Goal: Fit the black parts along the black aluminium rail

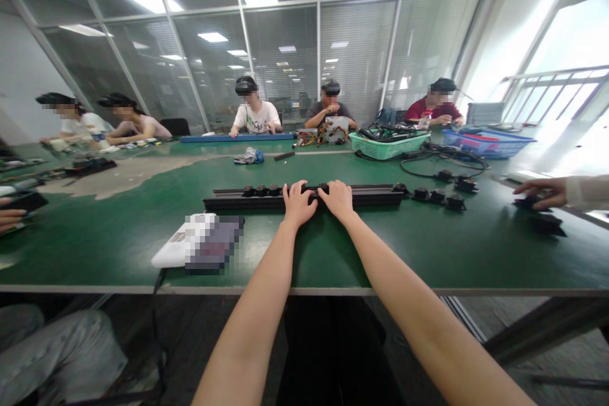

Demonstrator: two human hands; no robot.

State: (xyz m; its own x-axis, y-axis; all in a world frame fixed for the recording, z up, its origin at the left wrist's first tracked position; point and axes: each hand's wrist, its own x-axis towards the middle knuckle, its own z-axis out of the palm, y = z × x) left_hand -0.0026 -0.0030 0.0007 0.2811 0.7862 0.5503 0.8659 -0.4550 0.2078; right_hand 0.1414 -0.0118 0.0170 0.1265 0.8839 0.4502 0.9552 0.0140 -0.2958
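A long black rail (257, 203), shaped like an open channel, lies crosswise on the green table in front of me. My left hand (299, 202) grips its middle, fingers bent over the far side and thumb at the near side. Close beside it, my right hand (337, 199) grips the rail in the same way. Between the hands a small black part (324, 188) shows, partly covered by fingers. Several small round black parts (261, 191) sit in a row along the rail left of my hands.
Several loose black parts (436, 195) lie right of the rail. Another person's hand (542, 193) touches black pieces at far right. A white object (177, 246) and a blurred dark one lie front left. Farther back are cables, a green basket (387, 148), a blue basket (490, 147) and seated people.
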